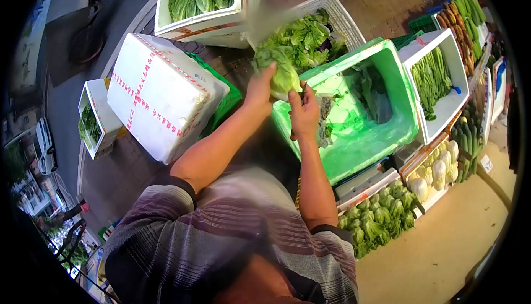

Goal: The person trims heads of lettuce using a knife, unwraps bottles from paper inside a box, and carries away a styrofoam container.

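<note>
My left hand (261, 87) is wrapped round the side of a green leafy lettuce (283, 74), its thumb on the leaves. At the base of the lettuce my right hand (303, 113) is closed on a small dark tool (302, 86), mostly hidden by the fingers. Both hands are over the near left edge of a box lined with green plastic (354, 160), which holds loose leaves and dark greens (373, 94). Just beyond the hands, a white basket (345, 16) holds more lettuce (310, 41).
A closed white foam box (160, 94) stands at the left, with a foam box of greens (240, 5) behind it. Another box of leafy stems (431, 82) is at the right. Small cabbages (381, 215) and pale vegetables (438, 171) lie at the lower right.
</note>
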Available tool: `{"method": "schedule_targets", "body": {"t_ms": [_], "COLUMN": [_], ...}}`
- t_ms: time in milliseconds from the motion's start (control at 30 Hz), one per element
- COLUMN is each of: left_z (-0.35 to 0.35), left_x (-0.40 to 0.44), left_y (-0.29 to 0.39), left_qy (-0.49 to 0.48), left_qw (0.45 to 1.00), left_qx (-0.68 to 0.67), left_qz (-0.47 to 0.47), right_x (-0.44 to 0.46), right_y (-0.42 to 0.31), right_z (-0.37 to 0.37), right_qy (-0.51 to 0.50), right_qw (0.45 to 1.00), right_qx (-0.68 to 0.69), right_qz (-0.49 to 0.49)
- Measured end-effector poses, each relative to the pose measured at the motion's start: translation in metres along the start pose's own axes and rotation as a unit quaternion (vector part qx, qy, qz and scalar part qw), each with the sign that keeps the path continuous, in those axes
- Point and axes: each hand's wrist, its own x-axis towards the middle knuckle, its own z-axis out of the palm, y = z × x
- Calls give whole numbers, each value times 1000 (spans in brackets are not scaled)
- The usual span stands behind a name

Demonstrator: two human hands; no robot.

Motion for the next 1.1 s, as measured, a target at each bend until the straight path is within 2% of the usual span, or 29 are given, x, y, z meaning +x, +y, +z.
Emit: {"method": "schedule_targets", "body": {"t_ms": [67,133,200,267,333,433,467,567,600,667,700,733,833,867,967,1100], "left_z": [-3,-5,-6,-18,-25,-33,-27,-31,-34,-38,-39,-41,-42,-38,-34,-40], "left_x": [2,0,1,-7,-7,7,-2,13,18,23,26,27,24,19,14,20], "left_y": [-1,-1,1,16,18,4,6,-1,-4,-7,-9,-9,-8,-5,-6,-13], "left_qy": [-32,-56,-61,-77,-71,-251,-264,-318,-313,-261,-235,-227,-209,-212,-205,-175], "left_qw": [993,986,981,993,997,965,958,935,936,957,966,971,978,977,977,983], "left_qx": [79,112,115,63,32,-65,-85,-95,-96,-81,-73,-50,5,13,29,17], "left_qz": [77,114,146,69,10,-28,-65,-127,-127,-97,-82,-59,1,15,47,54], "right_x": [7,13,13,8,7,5,4,1,0,-1,-2,-7,-13,-16,-12,-13], "right_y": [-4,-10,-5,-8,5,9,9,9,11,7,5,-3,-16,-29,-18,7], "right_z": [-5,-10,-8,-12,-14,-11,-9,-2,-3,-5,-6,-9,-9,-4,-1,1], "right_qy": [-39,-75,-46,-40,-58,-100,-115,-111,-73,9,51,87,-7,-8,-4,-11], "right_qw": [997,990,973,944,926,886,871,873,895,973,991,991,982,967,955,987], "right_qx": [17,34,165,278,326,395,413,361,306,124,31,32,-125,-189,-193,-89], "right_qz": [61,119,157,175,184,222,241,310,316,192,124,100,-139,-170,-224,-135]}}
